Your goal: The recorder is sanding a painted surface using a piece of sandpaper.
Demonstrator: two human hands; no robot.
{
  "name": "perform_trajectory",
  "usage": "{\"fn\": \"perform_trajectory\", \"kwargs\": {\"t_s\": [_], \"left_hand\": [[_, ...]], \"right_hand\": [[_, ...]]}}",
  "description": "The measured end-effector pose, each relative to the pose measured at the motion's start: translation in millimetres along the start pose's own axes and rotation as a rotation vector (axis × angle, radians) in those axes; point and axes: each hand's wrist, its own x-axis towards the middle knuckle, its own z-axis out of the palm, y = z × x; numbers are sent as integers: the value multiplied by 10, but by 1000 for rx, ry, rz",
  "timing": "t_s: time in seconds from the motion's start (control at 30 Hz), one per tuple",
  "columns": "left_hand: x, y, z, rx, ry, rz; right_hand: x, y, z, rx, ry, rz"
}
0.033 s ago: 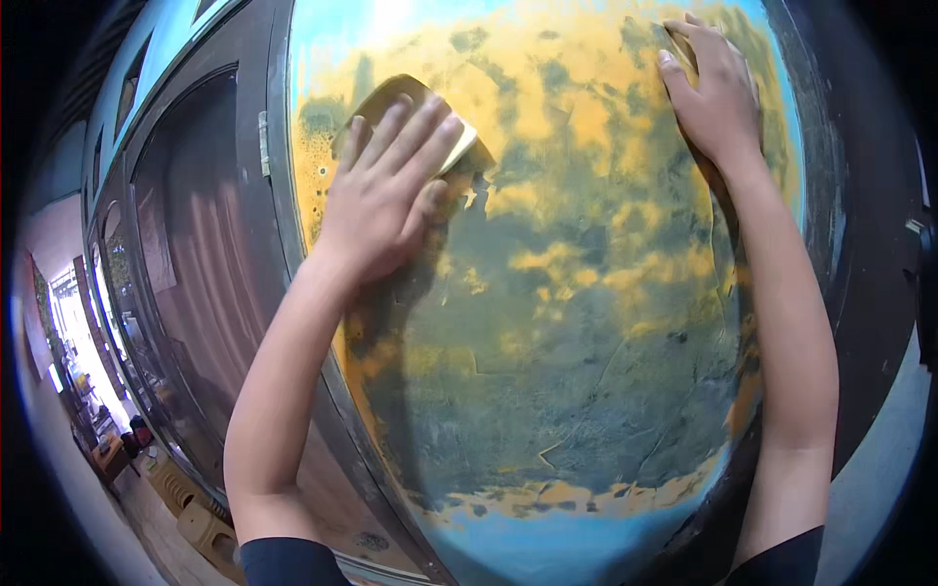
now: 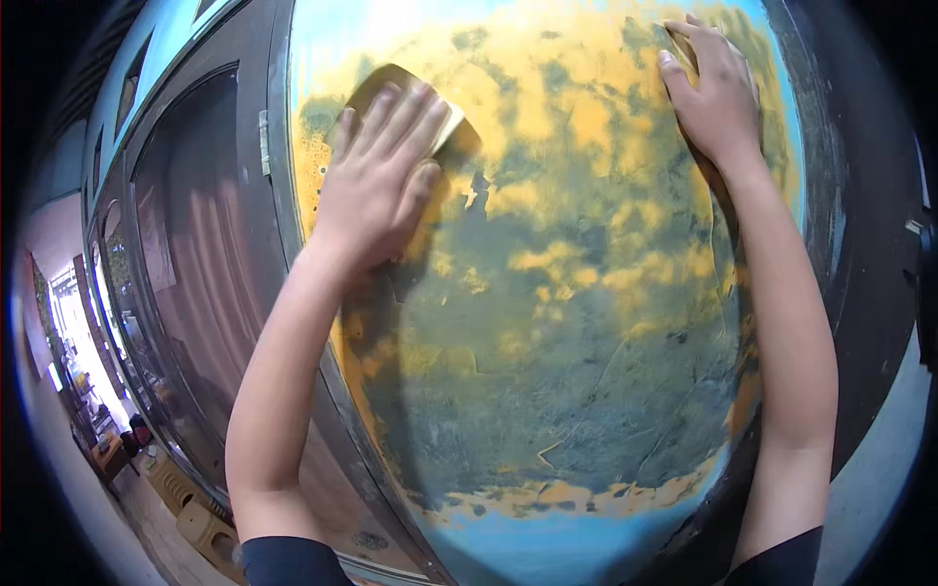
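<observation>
My left hand (image 2: 376,186) lies with stretched fingers over a folded brown sheet, seemingly sandpaper (image 2: 393,78), and presses it to the upper left of a wall panel (image 2: 547,361). One pale corner of the sheet sticks out to the right of my fingers, and the palm hides much of the rest. The panel is patchy, orange-yellow above and dark grey-green below, with light blue paint round its border. At the panel's upper right, my right hand (image 2: 715,93) rests against the surface with its fingers apart and no tool visible in it.
To the left stands a dark-framed door (image 2: 200,195) with a glass pane and curtain behind it. A metal hinge (image 2: 263,143) sits on the frame beside the panel. Low at the left are tan plastic chairs (image 2: 205,527) and a bright opening (image 2: 78,332). Dark trim (image 2: 831,195) borders the right side.
My left hand and the sandpaper have shifted slightly up and to the left across the panel, uncovering a small grey patch. The right hand stays where it was.
</observation>
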Motion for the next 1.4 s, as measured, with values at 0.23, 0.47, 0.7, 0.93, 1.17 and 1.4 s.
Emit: {"fn": "perform_trajectory", "kwargs": {"t_s": [0.23,0.47,0.7,0.93,1.17,1.4], "left_hand": [[274,283,46,-26,4,135],[531,282,162,-22,115,69],[746,-74,210,76,169,-106],[840,89,162,104,170,20],[1015,55,188,54,142,61],[994,83,317,58,196,49]], "right_hand": [[18,-39,-65,-10,-18,24],[10,-75,-59,29,-23,26],[47,-103,-88,18,-16,30],[-3,-87,-42,-18,-14,59],[-1,-65,-67,0,-41,76],[-13,-53,-50,-2,-49,72]]}}
